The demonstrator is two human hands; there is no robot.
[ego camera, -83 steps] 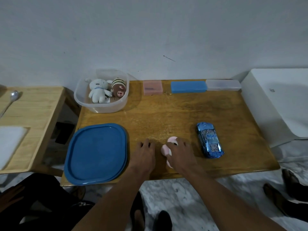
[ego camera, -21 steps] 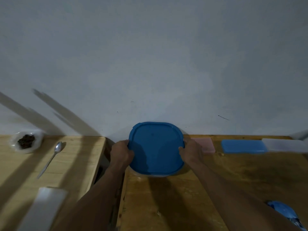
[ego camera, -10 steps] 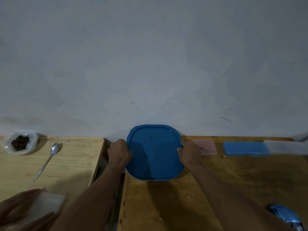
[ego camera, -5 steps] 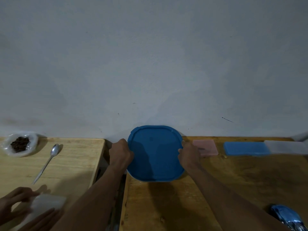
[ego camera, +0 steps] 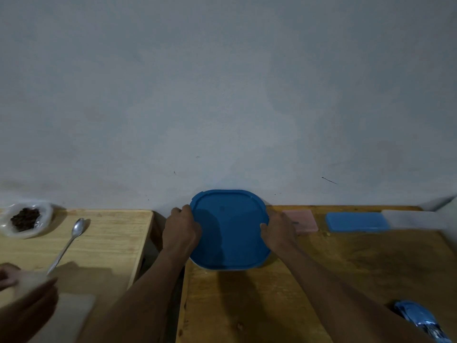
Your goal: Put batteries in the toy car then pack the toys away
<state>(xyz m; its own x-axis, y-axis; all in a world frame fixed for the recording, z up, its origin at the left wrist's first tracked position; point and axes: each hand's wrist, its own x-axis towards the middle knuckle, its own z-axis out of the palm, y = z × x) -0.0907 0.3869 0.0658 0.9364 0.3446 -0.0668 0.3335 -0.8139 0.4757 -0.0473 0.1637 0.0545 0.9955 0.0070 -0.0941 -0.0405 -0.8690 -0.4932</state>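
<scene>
The blue lid (ego camera: 228,229) lies on top of the toy container at the back left corner of the dark wooden table (ego camera: 346,273), against the wall. My left hand (ego camera: 180,231) grips the lid's left edge and my right hand (ego camera: 278,230) grips its right edge. The container's inside is hidden by the lid. The blue toy car (ego camera: 420,319) sits on the table at the lower right, partly cut off by the frame.
Pink (ego camera: 300,221), blue (ego camera: 357,221) and clear (ego camera: 413,219) flat boxes line the back edge. A lighter table (ego camera: 106,243) on the left holds a spoon (ego camera: 68,243) and a bag of dark bits (ego camera: 24,219). Another person's hands (ego camera: 22,293) handle something white there.
My hands have stayed on the lid's two edges, shifting slightly along them. The other person's hands at the lower left have moved over the white object.
</scene>
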